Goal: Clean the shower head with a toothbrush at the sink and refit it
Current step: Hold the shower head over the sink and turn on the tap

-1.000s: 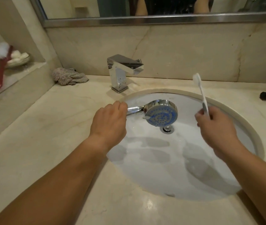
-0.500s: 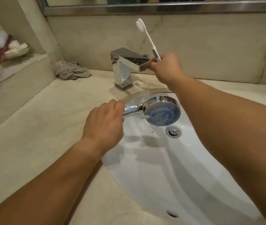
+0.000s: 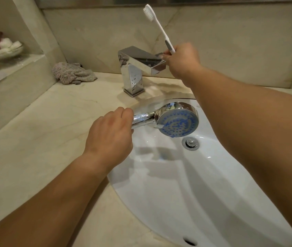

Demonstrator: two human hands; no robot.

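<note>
Both closed: left hand [image 3: 111,132] grips shower head [image 3: 175,120], right hand [image 3: 181,59] toothbrush [image 3: 159,27].

Dim warm light – soft shadows in basin [image 3: 177,184], edges warped/blurry.

- The white oval sink basin [image 3: 186,196] is open in its near half; only the round metal drain [image 3: 190,143] sits at the bottom.
- A chrome shower head with a blue face [image 3: 177,122] spans the far left of the bowl.
- The right forearm [image 3: 248,113] crosses above the bowl's right side.
- The square chrome tap [image 3: 136,68] blocks the back edge.
- A crumpled grey cloth [image 3: 73,73] occupies the far left corner of the beige marble counter [image 3: 34,136].
</note>
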